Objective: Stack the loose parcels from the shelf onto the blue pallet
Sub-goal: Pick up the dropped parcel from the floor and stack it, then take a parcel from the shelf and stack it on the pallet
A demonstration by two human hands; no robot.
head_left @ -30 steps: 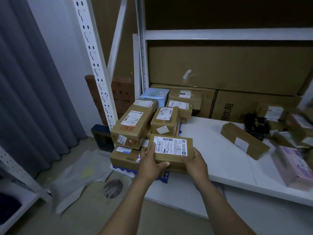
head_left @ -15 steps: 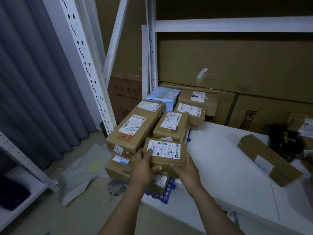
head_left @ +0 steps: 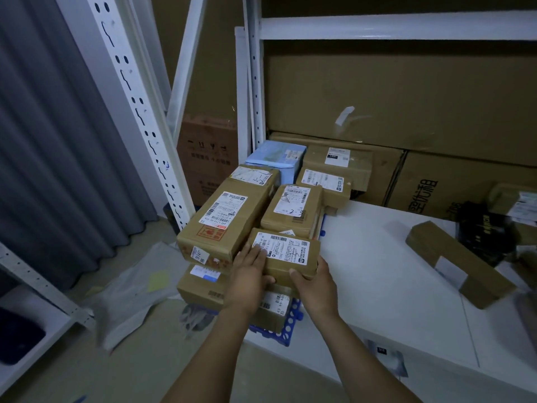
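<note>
parcel (head_left: 290, 257) between both grips | left grip (head_left: 250, 274) clasps its left end | right grip (head_left: 316, 282) clasps its right end

Matt, slightly rough board on the small brown cardboard parcel (head_left: 286, 267), and its white paper label (head_left: 286, 248) is smooth with a faint sheen. The blue lattice pallet (head_left: 295, 315) is hard moulded plastic, slightly glossy. White perforated shelf upright (head_left: 139, 112): painted metal, smooth satin. White shelf board (head_left: 392, 274): smooth, matt. Grey pleated curtain (head_left: 58, 141): soft matt cloth. Grey mailer bag (head_left: 130, 292): thin crinkled plastic film.
</note>
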